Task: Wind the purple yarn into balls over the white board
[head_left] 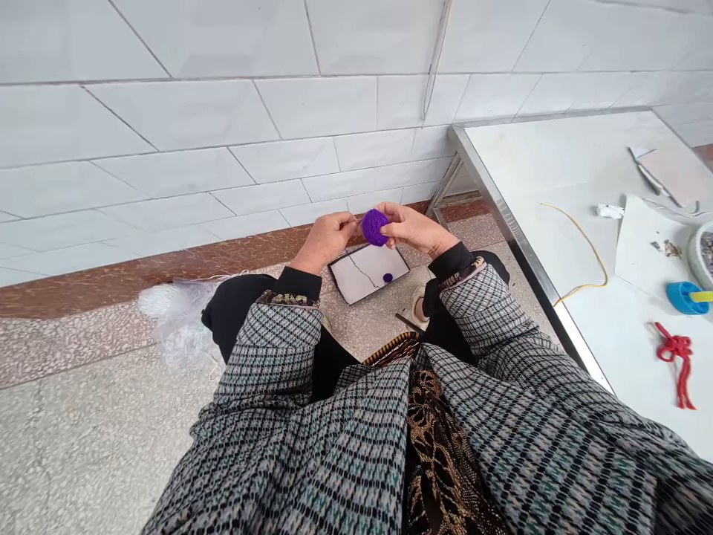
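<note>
A small ball of purple yarn (374, 226) is held up in front of me, above my knees. My right hand (415, 227) grips the ball with its fingers wrapped round it. My left hand (327, 236) sits just left of the ball, fingertips pinched together on the yarn strand at the ball's edge. Below the hands, a white tile (369, 272) lies on the floor with a thin thread and a small purple bit (388, 277) on it. Both arms wear checked sleeves with black cuffs.
A white table (613, 334) with a metal edge stands to my right, bearing a yellow cord (584, 245), a red knotted cord (676, 357), a blue round thing (684, 296) and white boards. White fluffy fibre (178, 316) lies on the floor at left. A tiled wall rises ahead.
</note>
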Demonstrator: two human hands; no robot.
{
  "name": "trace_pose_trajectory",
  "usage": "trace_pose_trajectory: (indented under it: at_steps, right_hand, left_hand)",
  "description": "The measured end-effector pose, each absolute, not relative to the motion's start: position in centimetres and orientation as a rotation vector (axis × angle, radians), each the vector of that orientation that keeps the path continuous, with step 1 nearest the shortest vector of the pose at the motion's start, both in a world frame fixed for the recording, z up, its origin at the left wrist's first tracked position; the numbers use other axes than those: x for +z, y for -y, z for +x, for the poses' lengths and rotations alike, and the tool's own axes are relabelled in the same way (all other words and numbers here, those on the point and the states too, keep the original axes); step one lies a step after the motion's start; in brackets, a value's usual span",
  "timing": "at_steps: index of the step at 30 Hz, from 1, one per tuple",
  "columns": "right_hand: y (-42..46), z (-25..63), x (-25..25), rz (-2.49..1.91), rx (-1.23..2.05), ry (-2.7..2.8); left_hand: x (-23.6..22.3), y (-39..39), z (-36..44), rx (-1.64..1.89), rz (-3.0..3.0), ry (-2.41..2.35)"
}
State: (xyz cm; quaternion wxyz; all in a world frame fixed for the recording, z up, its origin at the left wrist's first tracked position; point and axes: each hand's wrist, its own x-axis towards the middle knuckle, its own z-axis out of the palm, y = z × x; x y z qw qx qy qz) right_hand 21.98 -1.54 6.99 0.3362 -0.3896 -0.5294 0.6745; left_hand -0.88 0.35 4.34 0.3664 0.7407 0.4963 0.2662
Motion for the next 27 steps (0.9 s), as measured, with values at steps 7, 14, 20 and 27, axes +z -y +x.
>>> trace_pose_trajectory:
  at_steps: [7, 14, 20, 27]
  right_hand:
    - [1.1, 22.4, 5.7, -1.249, 1.404, 1.196]
    - [1.7, 22.1, 6.0, -1.565, 1.412, 1.863]
    - [1.8, 22.7, 5.5, -0.794, 1.965, 1.694]
    - [0.1, 21.5, 4.6, -1.084, 1.593, 1.128]
  left_hand:
    - [2.8, 1.1, 1.9, 0.399, 2.092, -0.827]
    - [3.5, 1.2, -0.6, 0.702, 2.125, -0.956]
    - [2.6, 1.0, -1.9, 0.772, 2.038, -1.103]
    - [2.1, 2.2, 0.1, 0.556, 2.120, -0.882]
